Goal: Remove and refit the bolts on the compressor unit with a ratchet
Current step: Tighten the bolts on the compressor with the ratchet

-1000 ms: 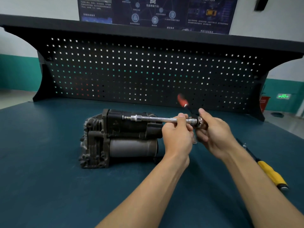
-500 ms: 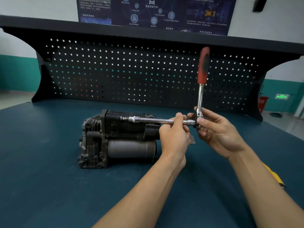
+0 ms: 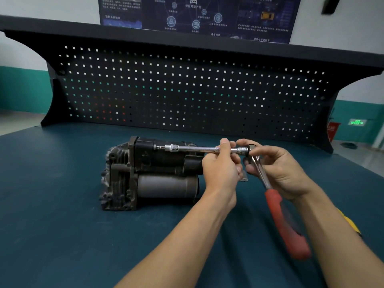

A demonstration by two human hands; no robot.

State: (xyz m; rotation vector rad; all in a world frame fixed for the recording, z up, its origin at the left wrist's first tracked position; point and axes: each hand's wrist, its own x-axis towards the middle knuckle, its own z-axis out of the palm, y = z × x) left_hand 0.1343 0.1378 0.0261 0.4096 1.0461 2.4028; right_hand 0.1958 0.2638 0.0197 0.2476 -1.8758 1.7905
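The dark, grimy compressor unit [image 3: 145,173] lies on the blue-green bench top. A long chrome extension bar [image 3: 197,149] runs level from the unit's upper right face to the ratchet head [image 3: 248,150]. My left hand [image 3: 220,169] pinches the bar near its right end. My right hand [image 3: 276,167] holds the ratchet head with fingers and thumb. The red ratchet handle [image 3: 284,221] hangs down and toward me, blurred. The bolt itself is hidden at the socket tip.
A black pegboard panel [image 3: 187,94] closes the back of the bench. A yellow-handled tool [image 3: 351,223] lies on the bench, mostly hidden behind my right forearm. A small metal piece [image 3: 244,178] lies between my hands.
The ratchet handle has swung round from pointing up to pointing down and toward me. Both hands have stayed on the bar and head.
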